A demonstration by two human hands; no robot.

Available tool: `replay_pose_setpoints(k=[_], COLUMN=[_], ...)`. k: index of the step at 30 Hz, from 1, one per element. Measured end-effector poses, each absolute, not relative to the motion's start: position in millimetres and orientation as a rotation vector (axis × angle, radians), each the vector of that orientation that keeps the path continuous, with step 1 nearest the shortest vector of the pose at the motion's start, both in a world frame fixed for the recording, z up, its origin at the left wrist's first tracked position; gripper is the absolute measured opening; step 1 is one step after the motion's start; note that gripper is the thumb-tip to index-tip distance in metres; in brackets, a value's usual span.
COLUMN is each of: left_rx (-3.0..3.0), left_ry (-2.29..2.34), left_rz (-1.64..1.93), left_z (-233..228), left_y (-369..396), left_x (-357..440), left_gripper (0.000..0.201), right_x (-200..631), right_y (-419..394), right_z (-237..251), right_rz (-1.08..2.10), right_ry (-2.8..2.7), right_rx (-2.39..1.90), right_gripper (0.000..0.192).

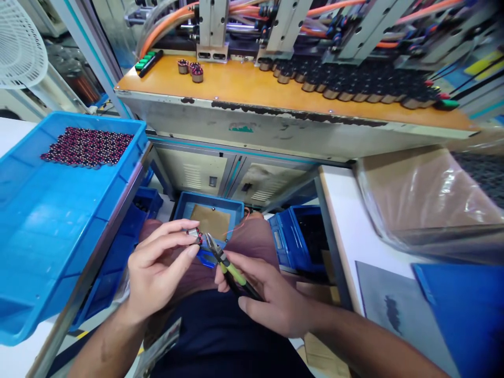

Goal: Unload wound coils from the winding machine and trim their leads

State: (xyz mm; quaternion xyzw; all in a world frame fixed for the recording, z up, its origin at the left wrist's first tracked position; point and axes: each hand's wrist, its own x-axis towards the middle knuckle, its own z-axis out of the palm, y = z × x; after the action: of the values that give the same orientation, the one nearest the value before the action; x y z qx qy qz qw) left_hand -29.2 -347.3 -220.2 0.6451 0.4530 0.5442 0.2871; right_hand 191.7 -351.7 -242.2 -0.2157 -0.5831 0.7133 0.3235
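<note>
Our left hand [159,268] pinches a small copper-wound coil [195,236] steady while our right hand [271,302] grips green-handled cutters [224,262], tips just beside its wire.

No legible text, label, brand, number or sign found. The teal mark [241,128] on the front edge of the machine bench [275,123] is worn and blurred; whether it carries lettering cannot be determined.

Hands meet over the lap, below the machine bench.
Left hand [157,268] pinches a small coil [195,236]; right hand [271,299] holds cutters [226,265] just beside it. A tray [47,226] of coils lies left, bench [275,89] beyond.
</note>
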Motion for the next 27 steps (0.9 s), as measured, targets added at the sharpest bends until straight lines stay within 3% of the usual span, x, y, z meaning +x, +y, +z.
replay_pose_setpoints(k=[8, 15, 18, 23, 27], left_rx=[1.736, 1.748, 1.749, 1.757, 1.743], left_ry=[1.203, 1.218, 1.220, 1.221, 1.222], left_rz=[1.447, 1.431, 1.426, 1.423, 1.413], left_z=[-222.3, -221.6, -221.8, -222.9, -224.7], left_y=[-344.6, -345.0, -345.4, -344.3, -343.8], left_x=[-29.0, -29.3, -29.5, -29.6, -29.0], left_gripper=[0.036, 0.035, 0.034, 0.033, 0.032], right_x=[193.2, 193.2, 192.7, 193.1, 194.4], right_y=[-352.7, -355.0, -353.6, -351.6, -351.7], right_z=[-243.7, -248.0, -245.8, -236.7, -227.0], right_rz=[1.798, 1.781, 1.785, 1.806, 1.849], right_ry=[-1.578, -1.586, -1.591, -1.666, -1.677], right_rx=[-0.610, -0.599, -0.621, -0.741, -0.720], right_gripper=[0.065, 0.075, 0.064, 0.028, 0.025])
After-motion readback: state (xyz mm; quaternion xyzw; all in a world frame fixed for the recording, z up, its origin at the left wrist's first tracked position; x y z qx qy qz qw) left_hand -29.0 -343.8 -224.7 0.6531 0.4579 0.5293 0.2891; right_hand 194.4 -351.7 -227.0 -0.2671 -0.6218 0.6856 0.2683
